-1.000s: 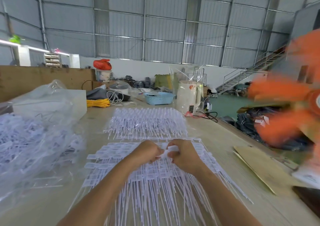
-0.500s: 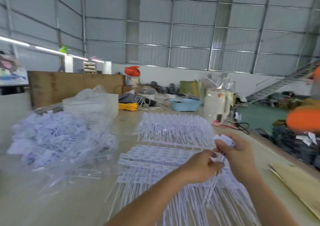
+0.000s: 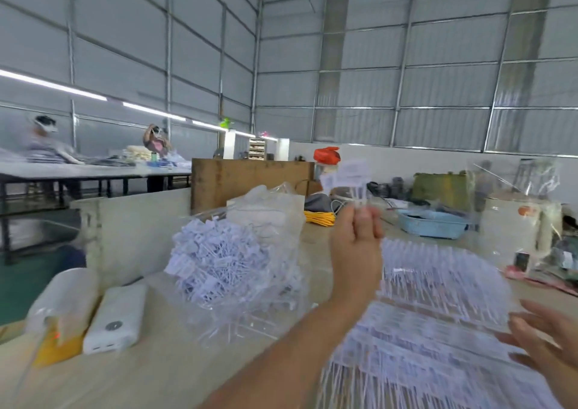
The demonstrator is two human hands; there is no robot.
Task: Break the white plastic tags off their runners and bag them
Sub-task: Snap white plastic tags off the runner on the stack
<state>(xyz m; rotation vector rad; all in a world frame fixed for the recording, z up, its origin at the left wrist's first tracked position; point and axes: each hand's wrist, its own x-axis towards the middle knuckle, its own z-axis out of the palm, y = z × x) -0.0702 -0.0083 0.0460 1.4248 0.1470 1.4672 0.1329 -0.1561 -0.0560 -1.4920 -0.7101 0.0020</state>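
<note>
My left hand [image 3: 356, 239] is raised above the table and pinches a small bunch of white plastic tags [image 3: 350, 177] by their stems, to the right of the clear plastic bag [image 3: 266, 283]. The bag lies open on the table, with several loose white tags [image 3: 215, 261] inside. Sheets of tags still on their runners [image 3: 438, 330] are spread flat at the right. My right hand [image 3: 544, 349] hovers over those sheets with fingers spread and holds nothing. The image is blurred by motion.
Two white power banks [image 3: 115, 321] lie at the table's left edge. A wooden board [image 3: 250, 180], a yellow cord [image 3: 319, 217], a blue basket [image 3: 431, 224] and a white pot [image 3: 516, 230] stand behind. People [image 3: 43, 139] work at a far table on the left.
The view has swung left. My left hand has lifted a bunch of broken-off tags away from the sheets toward the bag. My right hand has let go and opened.
</note>
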